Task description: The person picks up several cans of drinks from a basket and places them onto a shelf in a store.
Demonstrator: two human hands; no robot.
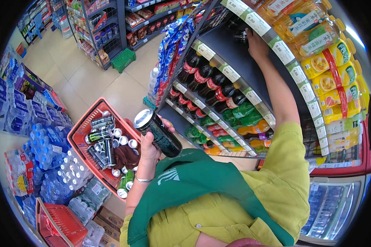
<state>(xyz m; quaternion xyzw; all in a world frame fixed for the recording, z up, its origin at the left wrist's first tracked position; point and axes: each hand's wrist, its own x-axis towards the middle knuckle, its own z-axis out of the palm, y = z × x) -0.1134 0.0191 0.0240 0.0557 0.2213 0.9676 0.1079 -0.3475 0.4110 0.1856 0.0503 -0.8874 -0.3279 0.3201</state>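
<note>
My left hand [152,144] is closed around a black can [160,133] with a silver end, held tilted over the edge of a red shopping basket [88,108]. Inside the basket lie several black cans [110,151], some green cans [127,181] and a dark brown cloth [126,157]. My right arm stretches deep into a dark shelf [235,57] at the upper right. There my right hand [257,44] has its fingers at a dark can [240,38], apparently gripping it; shadow and the shelf edge partly hide the contact.
Lower shelf tiers hold cola bottles [204,76] and green bottles [241,113]. Price strips [276,45] edge the tier above, full of tea bottles [305,24]. Wrapped water packs [49,148] and another red basket [62,222] stand left. A green step stool [123,60] sits farther off.
</note>
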